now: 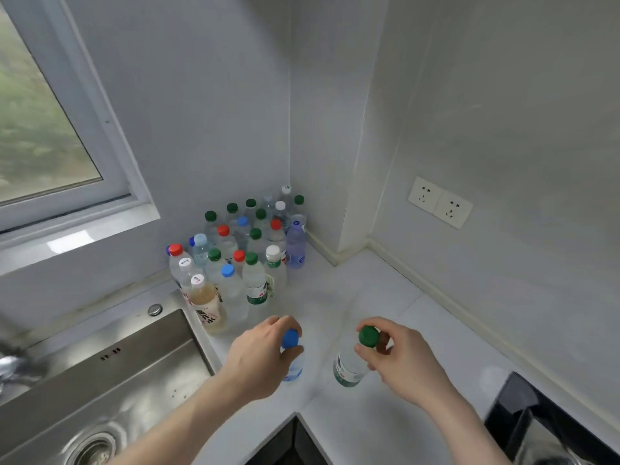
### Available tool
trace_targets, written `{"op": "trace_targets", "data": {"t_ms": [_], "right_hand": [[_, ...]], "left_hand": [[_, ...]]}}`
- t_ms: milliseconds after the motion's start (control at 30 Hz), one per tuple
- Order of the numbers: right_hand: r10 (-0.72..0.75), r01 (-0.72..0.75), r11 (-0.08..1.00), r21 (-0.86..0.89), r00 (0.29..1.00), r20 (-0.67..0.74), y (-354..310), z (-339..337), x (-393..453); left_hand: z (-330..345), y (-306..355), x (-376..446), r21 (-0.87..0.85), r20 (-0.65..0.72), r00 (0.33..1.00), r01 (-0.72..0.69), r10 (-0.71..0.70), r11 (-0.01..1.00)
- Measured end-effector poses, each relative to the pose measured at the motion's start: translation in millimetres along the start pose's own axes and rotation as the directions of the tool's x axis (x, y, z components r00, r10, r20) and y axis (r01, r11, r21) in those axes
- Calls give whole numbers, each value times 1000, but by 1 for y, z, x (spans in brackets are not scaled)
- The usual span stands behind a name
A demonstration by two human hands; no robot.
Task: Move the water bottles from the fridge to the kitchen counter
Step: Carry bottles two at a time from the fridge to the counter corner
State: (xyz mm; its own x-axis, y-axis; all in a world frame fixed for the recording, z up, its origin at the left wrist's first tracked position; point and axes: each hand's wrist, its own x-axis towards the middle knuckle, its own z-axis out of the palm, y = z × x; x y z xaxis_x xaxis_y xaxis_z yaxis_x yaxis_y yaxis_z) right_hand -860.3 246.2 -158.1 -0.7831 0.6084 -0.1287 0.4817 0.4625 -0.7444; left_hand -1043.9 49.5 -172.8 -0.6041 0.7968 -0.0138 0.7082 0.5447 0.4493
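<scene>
The white counter (pixel 385 297) runs into a wall corner, bounded by the steel sink (pixel 110 360) at left, with bare surface between the packed bottle cluster (pixel 241 253) and its front edge. Over that bare patch, the left hand (pixel 265 354) pinches a blue-capped bottle (pixel 291 355) by the neck, fingers closed round the cap. Just beside it, the right hand (pixel 399 357) clamps a green-capped bottle (pixel 352 360) likewise.

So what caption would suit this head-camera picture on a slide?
Left hand and right hand each grip a capped bottle over the counter, near a corner cluster of bottles.
</scene>
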Motion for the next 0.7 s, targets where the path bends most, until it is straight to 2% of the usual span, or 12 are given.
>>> {"op": "trace_targets", "data": {"t_ms": [300, 700], "right_hand": [[59, -59, 998, 0, 998, -28, -4, 3, 63], [46, -46, 997, -66, 999, -4, -1, -10, 168]], "left_hand": [[-3, -22, 98, 63, 95, 993, -78, 72, 995], [7, -24, 227, 298, 171, 984, -97, 47, 950]]}}
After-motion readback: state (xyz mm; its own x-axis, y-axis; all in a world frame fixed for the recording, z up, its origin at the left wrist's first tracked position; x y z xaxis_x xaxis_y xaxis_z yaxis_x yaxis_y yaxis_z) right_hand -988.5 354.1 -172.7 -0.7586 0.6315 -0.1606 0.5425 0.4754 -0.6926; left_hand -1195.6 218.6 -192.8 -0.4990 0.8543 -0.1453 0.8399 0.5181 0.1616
